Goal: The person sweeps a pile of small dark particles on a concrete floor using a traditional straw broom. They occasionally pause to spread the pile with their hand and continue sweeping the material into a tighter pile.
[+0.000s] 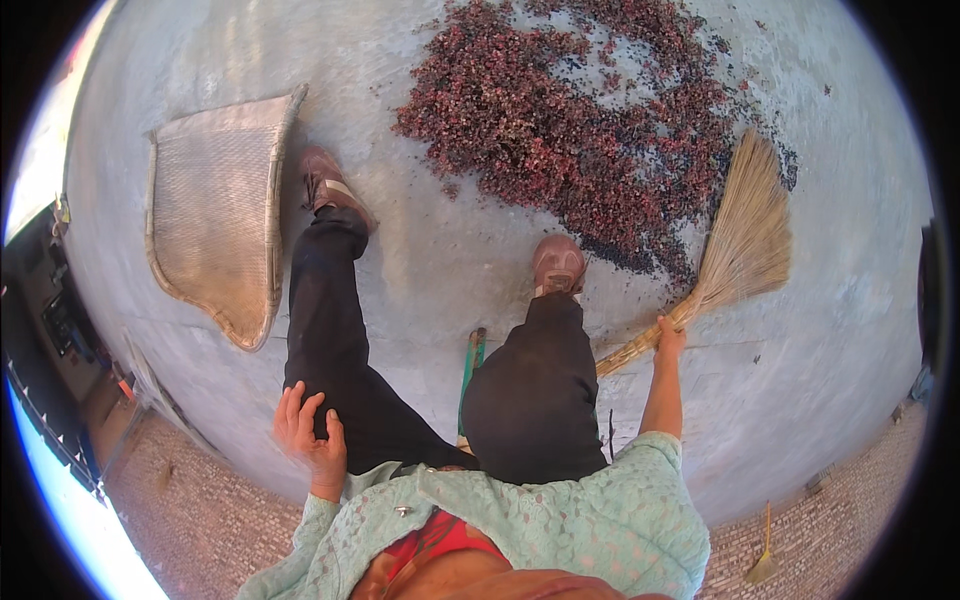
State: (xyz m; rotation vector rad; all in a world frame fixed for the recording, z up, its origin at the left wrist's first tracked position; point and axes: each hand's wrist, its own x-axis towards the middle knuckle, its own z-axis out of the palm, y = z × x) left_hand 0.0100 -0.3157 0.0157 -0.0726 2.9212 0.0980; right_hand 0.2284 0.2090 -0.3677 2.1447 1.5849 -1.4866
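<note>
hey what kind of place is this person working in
Probably an outdoor drying floor or courtyard. A spread of dark red dried bits lies on bare concrete ground in sunlight. The right hand holds a straw broom at its edge, and a woven winnowing tray lies nearby.

Right hand (668,338) grips broom (735,252) beside, maybe touching, berries (570,120).

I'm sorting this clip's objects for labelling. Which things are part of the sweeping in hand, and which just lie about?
In use:
straw broom, held in right hand
reddish dried heap

Lying about:
woven winnowing tray
green-handled tool
small broom
left hand rests on thigh
</note>
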